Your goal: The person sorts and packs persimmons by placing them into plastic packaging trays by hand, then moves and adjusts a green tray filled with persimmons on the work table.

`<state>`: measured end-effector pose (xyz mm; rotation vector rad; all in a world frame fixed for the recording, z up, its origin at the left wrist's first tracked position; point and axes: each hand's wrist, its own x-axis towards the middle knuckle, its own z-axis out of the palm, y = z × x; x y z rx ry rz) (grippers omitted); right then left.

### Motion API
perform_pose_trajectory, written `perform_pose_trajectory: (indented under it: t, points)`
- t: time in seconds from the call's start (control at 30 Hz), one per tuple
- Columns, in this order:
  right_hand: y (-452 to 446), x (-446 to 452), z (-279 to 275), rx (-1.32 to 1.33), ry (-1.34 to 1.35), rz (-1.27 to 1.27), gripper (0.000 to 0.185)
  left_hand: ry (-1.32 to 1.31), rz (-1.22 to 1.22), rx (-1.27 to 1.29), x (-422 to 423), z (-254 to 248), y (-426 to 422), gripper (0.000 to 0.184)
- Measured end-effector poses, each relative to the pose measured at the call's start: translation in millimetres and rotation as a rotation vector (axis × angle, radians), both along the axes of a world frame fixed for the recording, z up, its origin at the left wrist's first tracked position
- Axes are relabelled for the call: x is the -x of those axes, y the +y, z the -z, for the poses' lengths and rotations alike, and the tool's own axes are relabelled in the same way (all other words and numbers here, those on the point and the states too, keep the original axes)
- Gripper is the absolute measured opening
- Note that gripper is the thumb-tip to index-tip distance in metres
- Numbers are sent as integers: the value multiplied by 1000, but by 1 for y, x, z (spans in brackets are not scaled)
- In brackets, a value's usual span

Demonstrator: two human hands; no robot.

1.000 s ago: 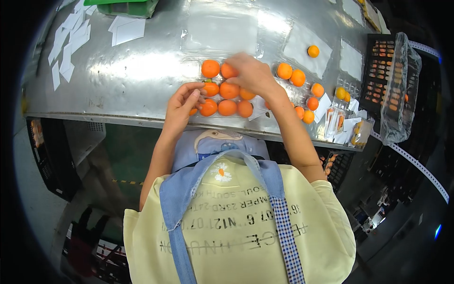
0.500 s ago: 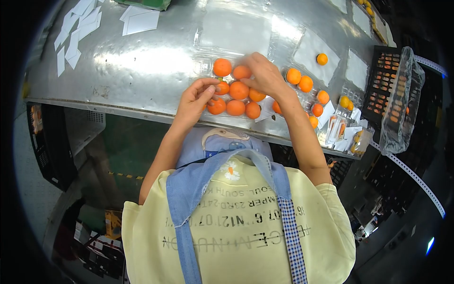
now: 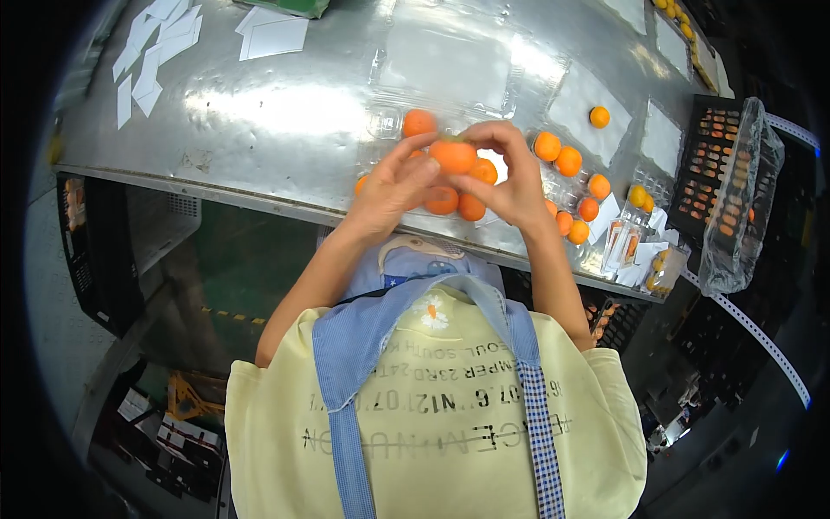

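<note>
Between the fingers of both my hands is one orange [image 3: 452, 157], raised above the other fruit, with a bit of green at its far side. My left hand [image 3: 383, 195] closes on it from the left. From the right, my right hand [image 3: 517, 180] pinches it, thumb and fingers curved round it. Below and around lie several oranges in a clear plastic clamshell box [image 3: 385, 123]: one orange [image 3: 419, 122] beyond my left fingers, another orange [image 3: 472, 207] nearer me. My hands partly hide the rest.
More oranges [image 3: 567, 161] lie to the right, some in clear boxes. White cards [image 3: 161, 52] are scattered at far left, and a green object [image 3: 290, 7] sits at the back. A black crate [image 3: 709, 156] with plastic film [image 3: 735, 216] stands beyond the table's right edge.
An orange is now up between both hands, over the box. My hands have come closer together, the left moving right. The whole view has shifted slightly.
</note>
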<state>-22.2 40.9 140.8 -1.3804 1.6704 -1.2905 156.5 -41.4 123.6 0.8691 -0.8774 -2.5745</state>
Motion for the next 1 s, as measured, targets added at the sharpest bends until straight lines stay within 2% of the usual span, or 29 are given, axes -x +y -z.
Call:
perform_pose_trajectory:
  t: [0.07,0.1,0.2,0.3,0.5,0.6,0.7,0.9,1.0]
  points:
    - [5,-7,-2,67,35,10,49,55,-59,-22,5,-6,6,51]
    - [8,-7,-3,64,-28,-4,54,50,-73,-23,5,-10,5,52]
    - [10,-14,-12,36,-365,52,57,84,-89,227,4,-14,6,54]
    - [14,-18,-10,-108,-511,69,55,53,-83,262,2,-18,8,56]
    - [18,-19,-3,-86,-663,50,50,50,-70,299,1,-25,8,61]
    - [20,-18,-5,-128,-646,39,50,-11,-205,647,6,-11,15,61]
    - [21,-22,-9,-166,-638,31,50,-134,-211,909,5,-16,14,65]
    - [14,-33,-9,-210,-573,43,49,-211,-113,1281,-1,-14,12,71]
    - [13,-37,-7,-186,-672,68,47,-215,-141,1371,0,-13,10,71]
